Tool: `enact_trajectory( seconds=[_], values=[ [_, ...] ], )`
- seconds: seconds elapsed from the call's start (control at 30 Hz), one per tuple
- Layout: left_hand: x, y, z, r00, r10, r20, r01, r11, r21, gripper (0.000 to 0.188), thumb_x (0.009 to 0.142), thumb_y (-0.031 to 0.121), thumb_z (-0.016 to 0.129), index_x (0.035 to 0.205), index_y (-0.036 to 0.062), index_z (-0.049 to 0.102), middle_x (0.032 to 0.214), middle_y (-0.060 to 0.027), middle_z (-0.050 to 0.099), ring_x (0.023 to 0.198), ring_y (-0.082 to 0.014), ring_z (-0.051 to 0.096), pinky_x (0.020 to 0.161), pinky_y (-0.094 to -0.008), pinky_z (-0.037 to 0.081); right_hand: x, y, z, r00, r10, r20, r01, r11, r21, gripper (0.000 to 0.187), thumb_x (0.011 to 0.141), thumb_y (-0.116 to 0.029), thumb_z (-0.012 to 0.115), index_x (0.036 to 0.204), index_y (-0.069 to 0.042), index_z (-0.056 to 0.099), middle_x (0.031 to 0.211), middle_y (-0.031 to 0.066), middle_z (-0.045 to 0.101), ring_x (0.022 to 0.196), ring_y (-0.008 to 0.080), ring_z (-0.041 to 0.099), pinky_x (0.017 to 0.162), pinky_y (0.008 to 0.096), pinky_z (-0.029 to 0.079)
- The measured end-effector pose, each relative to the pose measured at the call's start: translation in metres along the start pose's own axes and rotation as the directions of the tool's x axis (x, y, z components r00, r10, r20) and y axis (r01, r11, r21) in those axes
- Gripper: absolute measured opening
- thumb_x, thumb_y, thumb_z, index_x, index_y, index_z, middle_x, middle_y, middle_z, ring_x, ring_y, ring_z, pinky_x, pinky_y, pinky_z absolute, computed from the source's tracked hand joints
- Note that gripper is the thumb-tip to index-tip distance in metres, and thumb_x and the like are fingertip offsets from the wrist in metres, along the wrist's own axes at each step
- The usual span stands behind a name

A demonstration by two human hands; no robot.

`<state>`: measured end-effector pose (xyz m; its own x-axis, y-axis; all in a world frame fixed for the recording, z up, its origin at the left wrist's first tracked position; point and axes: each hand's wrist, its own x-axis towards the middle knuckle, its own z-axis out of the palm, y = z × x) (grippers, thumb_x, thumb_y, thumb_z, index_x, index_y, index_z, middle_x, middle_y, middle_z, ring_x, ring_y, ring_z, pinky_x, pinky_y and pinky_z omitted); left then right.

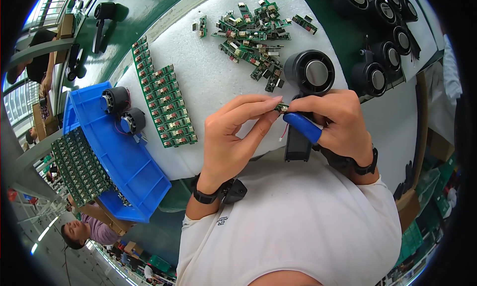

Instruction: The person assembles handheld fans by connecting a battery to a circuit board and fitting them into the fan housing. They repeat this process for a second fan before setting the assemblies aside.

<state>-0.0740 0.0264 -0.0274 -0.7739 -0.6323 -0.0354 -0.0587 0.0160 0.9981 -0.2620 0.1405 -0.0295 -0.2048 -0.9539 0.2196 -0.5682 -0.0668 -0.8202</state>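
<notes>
Between my fingertips is a small green circuit board (281, 107), mostly covered by them. My left hand (231, 134) pinches it from the left with thumb and fingers. My right hand (340, 114) grips its right side, with a blue cover (304, 128) over one digit. Beneath the right hand lies a black handheld fan (310, 72), its round silver-centred head pointing away from me. Its handle (298, 145) comes toward my body, and a thin red wire with a white plug (280, 139) shows beside it.
A heap of loose circuit boards (253, 35) lies on the white foam sheet (191, 52). Left of it is a joined panel of boards (166, 107). A blue bin (107, 142) with two motors (115, 100) stands further left. Several black fan heads (370, 77) sit at the right.
</notes>
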Motion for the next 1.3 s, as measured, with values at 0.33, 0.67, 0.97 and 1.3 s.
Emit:
enact_trajectory(
  seconds=[0.33, 0.67, 0.97, 1.3],
  values=[
    [0.001, -0.005, -0.010, 0.986, -0.070, 0.154, 0.097, 0.980, -0.174, 0.034, 0.089, -0.017, 0.063, 0.118, -0.0031, 0.071, 0.112, -0.0139, 0.067, 0.100, -0.0210, 0.071, 0.087, -0.0309, 0.060, 0.002, 0.005, -0.007, 0.995, -0.073, 0.064, 0.072, 0.997, 0.019, 0.020, 0.075, -0.013, 0.085, 0.093, -0.010, 0.077, 0.050, 0.0002, 0.048, 0.042, 0.0126, 0.045, 0.044, 0.0281, 0.031],
    [-0.002, -0.016, -0.011, 0.986, 0.016, 0.168, 0.021, 0.976, -0.218, 0.035, 0.088, -0.018, 0.062, 0.119, -0.0048, 0.070, 0.112, -0.0194, 0.065, 0.093, -0.0250, 0.071, 0.082, -0.0355, 0.062, -0.003, -0.001, 0.004, 0.996, 0.090, 0.015, -0.092, 0.989, 0.115, 0.016, 0.077, -0.013, 0.084, 0.091, -0.010, 0.077, 0.055, -0.0003, 0.055, 0.045, 0.0108, 0.045, 0.045, 0.0266, 0.031],
    [-0.005, -0.012, -0.002, 0.998, -0.022, 0.058, 0.036, 0.967, -0.252, 0.034, 0.091, -0.015, 0.062, 0.122, -0.0027, 0.070, 0.114, -0.0142, 0.065, 0.098, -0.0211, 0.071, 0.084, -0.0321, 0.062, -0.001, -0.007, -0.006, 1.000, -0.003, -0.010, 0.003, 1.000, -0.021, 0.020, 0.077, -0.013, 0.084, 0.095, -0.009, 0.076, 0.060, 0.0009, 0.058, 0.047, 0.0092, 0.045, 0.046, 0.0257, 0.033],
    [-0.004, -0.009, -0.003, 0.990, -0.131, 0.046, 0.139, 0.924, -0.355, 0.029, 0.094, -0.011, 0.060, 0.122, -0.0045, 0.068, 0.116, -0.0157, 0.064, 0.101, -0.0221, 0.071, 0.089, -0.0320, 0.061, 0.000, -0.014, 0.000, 0.950, -0.259, 0.173, 0.285, 0.947, -0.149, 0.023, 0.071, -0.010, 0.086, 0.092, -0.009, 0.075, 0.063, 0.0003, 0.056, 0.052, 0.0153, 0.050, 0.046, 0.0291, 0.035]
  ],
)
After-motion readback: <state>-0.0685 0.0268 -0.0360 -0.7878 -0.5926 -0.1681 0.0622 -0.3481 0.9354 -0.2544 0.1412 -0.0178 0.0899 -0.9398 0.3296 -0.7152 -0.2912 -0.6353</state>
